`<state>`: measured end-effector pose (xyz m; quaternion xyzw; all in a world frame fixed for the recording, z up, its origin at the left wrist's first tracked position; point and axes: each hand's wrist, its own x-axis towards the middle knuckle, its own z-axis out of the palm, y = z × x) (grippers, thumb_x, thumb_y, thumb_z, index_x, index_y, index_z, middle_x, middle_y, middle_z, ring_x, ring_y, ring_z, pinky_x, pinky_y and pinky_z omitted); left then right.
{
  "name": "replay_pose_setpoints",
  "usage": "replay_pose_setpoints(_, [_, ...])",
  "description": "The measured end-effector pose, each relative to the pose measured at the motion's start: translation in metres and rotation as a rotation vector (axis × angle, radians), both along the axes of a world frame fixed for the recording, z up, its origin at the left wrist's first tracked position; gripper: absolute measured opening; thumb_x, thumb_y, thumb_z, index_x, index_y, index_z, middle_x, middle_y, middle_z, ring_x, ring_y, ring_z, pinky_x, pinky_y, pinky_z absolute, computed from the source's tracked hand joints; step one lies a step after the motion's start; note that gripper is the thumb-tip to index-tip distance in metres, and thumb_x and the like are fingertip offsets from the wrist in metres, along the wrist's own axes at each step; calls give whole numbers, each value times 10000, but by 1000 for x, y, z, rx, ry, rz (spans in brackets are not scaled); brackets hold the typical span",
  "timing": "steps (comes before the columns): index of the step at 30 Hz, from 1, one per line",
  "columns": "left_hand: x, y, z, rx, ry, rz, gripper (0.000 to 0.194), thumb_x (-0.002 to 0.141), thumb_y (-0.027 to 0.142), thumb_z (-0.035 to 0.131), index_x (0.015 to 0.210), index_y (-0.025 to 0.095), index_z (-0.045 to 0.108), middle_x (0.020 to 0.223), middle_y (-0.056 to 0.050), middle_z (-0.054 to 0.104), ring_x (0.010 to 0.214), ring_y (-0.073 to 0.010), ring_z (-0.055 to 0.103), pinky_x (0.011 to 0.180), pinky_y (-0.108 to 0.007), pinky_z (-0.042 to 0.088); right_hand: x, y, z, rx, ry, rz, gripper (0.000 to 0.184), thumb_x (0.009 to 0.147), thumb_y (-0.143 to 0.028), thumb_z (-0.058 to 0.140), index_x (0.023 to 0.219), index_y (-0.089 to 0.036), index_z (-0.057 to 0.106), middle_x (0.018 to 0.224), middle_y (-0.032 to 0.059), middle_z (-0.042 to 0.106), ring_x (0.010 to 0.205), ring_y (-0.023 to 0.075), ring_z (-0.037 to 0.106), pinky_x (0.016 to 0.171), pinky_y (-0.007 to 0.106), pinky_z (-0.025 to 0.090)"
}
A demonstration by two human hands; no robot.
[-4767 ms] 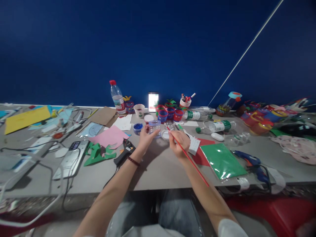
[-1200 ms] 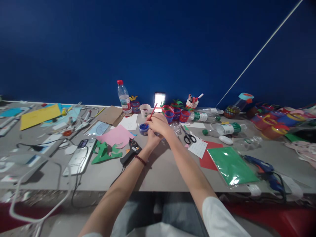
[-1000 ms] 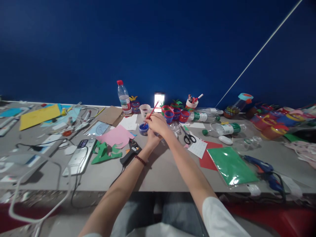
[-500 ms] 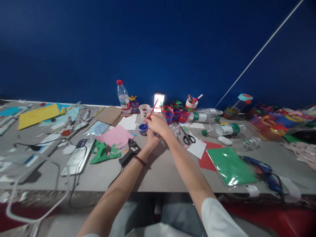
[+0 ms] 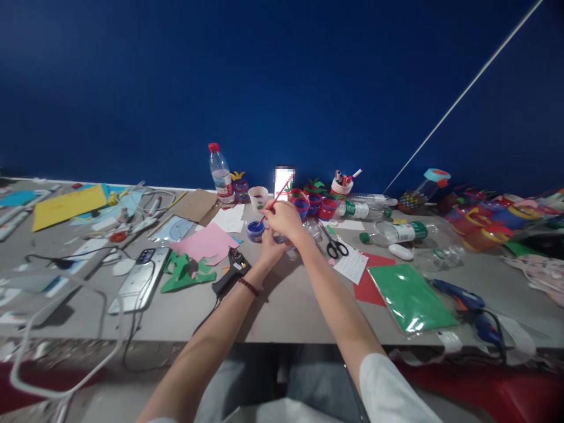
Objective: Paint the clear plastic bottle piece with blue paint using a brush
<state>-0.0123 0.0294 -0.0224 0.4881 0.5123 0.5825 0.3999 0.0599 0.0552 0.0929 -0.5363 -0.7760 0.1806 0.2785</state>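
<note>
In my right hand [image 5: 284,217] is a thin red paintbrush [image 5: 277,195], gripped between the fingers and slanting down to the left. Its lower end is in a small open jar of blue paint [image 5: 255,231]. My left hand [image 5: 272,248] is closed just right of the jar and below my right hand; a bluish clear piece shows between the two hands, mostly hidden. Behind the jar stands a paper cup [image 5: 258,198]. Small blue and red painted cups [image 5: 314,204] with green paper leaves stand just beyond my right hand.
Left of my hands lie a black glue gun [image 5: 232,271], green paper scraps [image 5: 187,273], pink paper [image 5: 205,242] and a phone [image 5: 140,280]. To the right are black scissors [image 5: 337,249], a green packet [image 5: 412,296], plastic bottles [image 5: 405,231] and a blue glue gun [image 5: 469,302]. A red-capped bottle [image 5: 220,176] stands behind.
The upper end of the paintbrush has tipped to the right, with my right hand shifting slightly right. The lower end stays at the paint jar. My left hand has barely moved.
</note>
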Motion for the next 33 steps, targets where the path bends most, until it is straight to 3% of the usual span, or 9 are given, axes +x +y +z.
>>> replay_pose_setpoints(7, [2,-10,16,-74,-7,-86,434,505,402,866,819,171,676,810,-46,681,764,-185,613,748,-315,495,21,3,5,-110,620,-33,176,872,-291,614,725,-196,601,662,25,735,670,167,708,686,269,535])
replay_pose_setpoints(13, [2,-15,26,-122,-89,-151,445,512,443,859,811,167,682,793,-45,703,711,-174,620,706,-301,499,48,-4,5,-199,940,-71,344,785,-505,692,687,-206,552,563,14,682,538,156,651,491,238,455])
replay_pose_setpoints(19, [0,-12,25,-145,-193,-215,481,544,462,857,894,163,721,898,-76,748,793,-211,667,798,-341,518,85,-28,-6,-121,1114,-55,387,705,-563,747,757,-222,571,630,0,694,643,184,705,617,300,555])
replay_pose_setpoints(24, [-1,-11,23,-119,-220,-249,472,582,468,844,921,161,727,911,-81,747,827,-220,678,845,-354,515,106,-47,-32,-57,1116,-81,364,719,-554,739,827,-233,603,693,7,711,766,221,732,725,373,589])
replay_pose_setpoints(29, [0,-14,23,-112,-133,-120,474,575,466,847,904,159,695,885,-71,719,806,-202,646,813,-339,502,119,-51,-61,1,1129,-137,348,720,-520,762,827,-236,593,699,-19,699,702,176,707,725,346,579])
replay_pose_setpoints(33, [0,-14,22,-102,-20,-22,483,558,475,848,881,161,673,842,-59,692,784,-195,614,794,-339,486,121,-56,-65,11,1053,-120,357,728,-539,762,823,-235,601,735,0,725,711,178,710,736,348,577])
